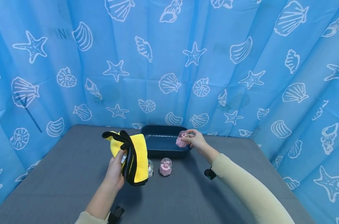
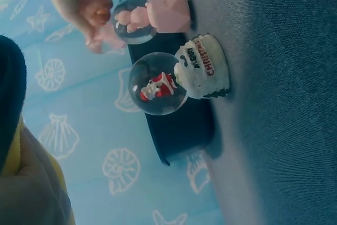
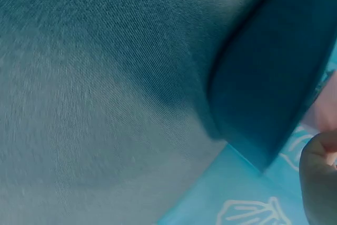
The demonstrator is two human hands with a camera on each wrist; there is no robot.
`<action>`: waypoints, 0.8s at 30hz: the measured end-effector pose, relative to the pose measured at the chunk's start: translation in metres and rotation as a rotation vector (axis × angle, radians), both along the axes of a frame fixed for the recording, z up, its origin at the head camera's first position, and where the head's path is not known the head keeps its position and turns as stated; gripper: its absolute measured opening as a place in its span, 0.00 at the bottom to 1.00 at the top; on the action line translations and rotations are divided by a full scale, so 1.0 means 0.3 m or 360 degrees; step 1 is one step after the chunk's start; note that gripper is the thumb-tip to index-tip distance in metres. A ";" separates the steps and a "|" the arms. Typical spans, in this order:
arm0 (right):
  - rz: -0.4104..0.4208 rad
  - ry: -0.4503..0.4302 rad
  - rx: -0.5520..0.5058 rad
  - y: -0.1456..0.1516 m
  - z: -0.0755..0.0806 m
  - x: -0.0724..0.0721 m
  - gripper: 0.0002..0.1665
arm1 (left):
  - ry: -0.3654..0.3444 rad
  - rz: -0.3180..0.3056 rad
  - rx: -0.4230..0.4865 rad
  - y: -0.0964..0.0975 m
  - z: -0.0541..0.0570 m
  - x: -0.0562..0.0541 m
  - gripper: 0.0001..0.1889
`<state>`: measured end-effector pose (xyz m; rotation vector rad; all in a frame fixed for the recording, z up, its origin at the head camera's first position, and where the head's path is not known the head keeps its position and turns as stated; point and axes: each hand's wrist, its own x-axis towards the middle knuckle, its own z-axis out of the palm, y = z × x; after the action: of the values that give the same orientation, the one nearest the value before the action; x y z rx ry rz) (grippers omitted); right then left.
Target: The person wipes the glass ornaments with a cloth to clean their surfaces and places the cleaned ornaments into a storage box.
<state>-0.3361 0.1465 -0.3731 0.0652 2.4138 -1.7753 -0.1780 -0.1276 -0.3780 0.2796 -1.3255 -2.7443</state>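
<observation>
In the head view my left hand [image 1: 116, 171] grips a folded yellow cloth with black edging [image 1: 139, 155], held up over the table's left half. My right hand [image 1: 196, 140] pinches a small pink snow globe [image 1: 181, 141] at the right end of a dark blue tray [image 1: 163, 152], overlapping its rim in this view. A second pink snow globe [image 1: 165, 168] stands on the table in front of the tray. Beside it is a white-based Christmas snow globe [image 2: 202, 69] with a red and white figure inside, mostly hidden behind the cloth in the head view.
A grey cloth covers the table [image 1: 186, 196]. Behind it and along both sides hangs a blue curtain [image 1: 169, 62] printed with white shells and starfish. The tray stands at the table's back edge, close to the curtain.
</observation>
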 end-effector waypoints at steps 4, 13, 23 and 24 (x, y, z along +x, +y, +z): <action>0.0003 -0.0086 -0.0038 -0.008 -0.026 -0.025 0.27 | 0.0005 -0.0011 0.0019 -0.009 -0.003 0.003 0.12; -0.0037 -0.0180 0.0029 -0.036 -0.046 -0.075 0.26 | 0.0003 -0.0029 0.0008 -0.019 -0.001 0.011 0.13; -0.0026 -0.0353 0.0091 -0.052 -0.038 -0.107 0.26 | -0.0038 -0.0015 0.0000 -0.019 -0.001 0.014 0.15; -0.0016 -0.0364 0.0105 -0.053 -0.040 -0.111 0.26 | -0.0039 -0.0014 0.0005 -0.019 -0.001 0.014 0.15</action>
<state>-0.3695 0.1307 -0.3852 0.2724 2.3109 -1.5946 -0.1738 -0.1333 -0.3783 0.3094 -1.3316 -2.7593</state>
